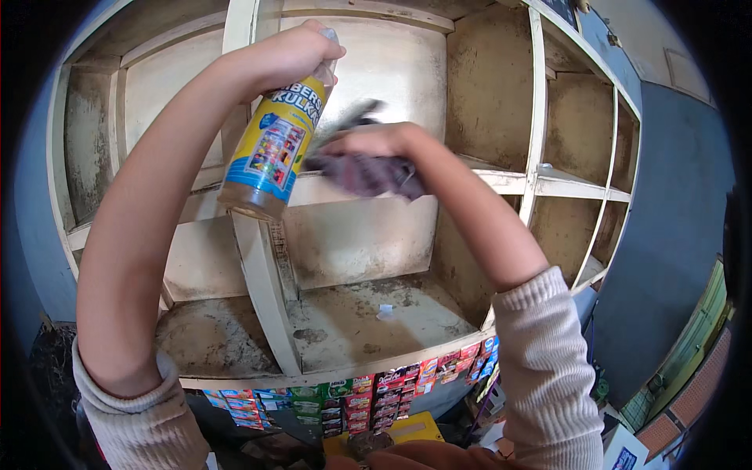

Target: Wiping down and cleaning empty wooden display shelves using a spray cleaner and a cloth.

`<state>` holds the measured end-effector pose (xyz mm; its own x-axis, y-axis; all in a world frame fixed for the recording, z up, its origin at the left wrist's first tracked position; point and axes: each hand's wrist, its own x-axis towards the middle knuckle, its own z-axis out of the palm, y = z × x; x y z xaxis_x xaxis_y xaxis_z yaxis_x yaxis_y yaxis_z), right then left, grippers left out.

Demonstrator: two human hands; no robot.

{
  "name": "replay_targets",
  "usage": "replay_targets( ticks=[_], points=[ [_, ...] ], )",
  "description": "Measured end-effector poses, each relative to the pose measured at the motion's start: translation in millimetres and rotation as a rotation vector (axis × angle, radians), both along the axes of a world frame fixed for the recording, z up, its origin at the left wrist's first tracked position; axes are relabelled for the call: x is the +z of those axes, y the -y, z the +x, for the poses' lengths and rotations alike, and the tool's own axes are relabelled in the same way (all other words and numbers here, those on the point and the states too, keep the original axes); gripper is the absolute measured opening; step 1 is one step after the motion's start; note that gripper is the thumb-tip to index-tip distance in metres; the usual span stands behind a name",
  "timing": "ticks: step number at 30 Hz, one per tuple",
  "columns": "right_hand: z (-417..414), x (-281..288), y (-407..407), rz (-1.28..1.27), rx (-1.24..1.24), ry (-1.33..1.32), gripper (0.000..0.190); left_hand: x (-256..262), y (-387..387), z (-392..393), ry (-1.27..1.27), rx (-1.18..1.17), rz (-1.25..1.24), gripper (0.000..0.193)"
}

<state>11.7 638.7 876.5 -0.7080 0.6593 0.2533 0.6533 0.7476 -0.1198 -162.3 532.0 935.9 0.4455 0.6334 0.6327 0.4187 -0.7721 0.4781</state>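
My left hand (pixel 305 56) grips the neck of a spray bottle (pixel 270 141) with a yellow and blue printed label, held tilted in front of the shelf. Some liquid shows at its base. My right hand (pixel 373 141) is closed on a dark, patterned cleaning rag (pixel 370 173), blurred by motion. Hand and rag are at the front edge of the middle shelf board (pixel 493 182). Behind them stands a white wooden shelving unit (pixel 261 294) with stained, grimy compartments.
A scrap of white paper (pixel 385 311) lies on the dirty lower shelf floor (pixel 352 335). Strips of colourful sachets (pixel 358 405) hang under the bottom edge. Beneath them is a yellow object (pixel 414 427). To the right are a blue wall (pixel 670 223) and a green panel (pixel 687 346).
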Motion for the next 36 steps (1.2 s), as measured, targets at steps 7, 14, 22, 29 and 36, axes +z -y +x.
replay_targets(
  ticks=[7, 14, 22, 29, 36],
  points=[
    [-2.3, 24.6, 85.7, 0.112, -0.165, 0.032, 0.054, -0.5, -3.5, -10.2, -0.064, -0.110, -0.141, 0.033],
    [140.4, 32.7, -6.1, 0.592, -0.686, 0.068, 0.046, -2.5, -10.9, -2.1, -0.175, -0.013, -0.126, 0.045],
    [46.9, 20.9, -35.6, 0.367, -0.635, 0.566, 0.024, -4.7, -13.3, -2.4, -0.092, -0.122, -0.221, 0.033],
    [-38.7, 13.3, 6.4, 0.379, 0.073, 0.157, 0.023, 2.1, -30.2, 1.5, 0.044, -0.046, -0.104, 0.022],
    [87.8, 22.5, 28.2, 0.436, -0.809, 0.643, 0.040, -5.3, -19.7, 5.7, -0.235, 0.074, -0.261, 0.031]
  ],
)
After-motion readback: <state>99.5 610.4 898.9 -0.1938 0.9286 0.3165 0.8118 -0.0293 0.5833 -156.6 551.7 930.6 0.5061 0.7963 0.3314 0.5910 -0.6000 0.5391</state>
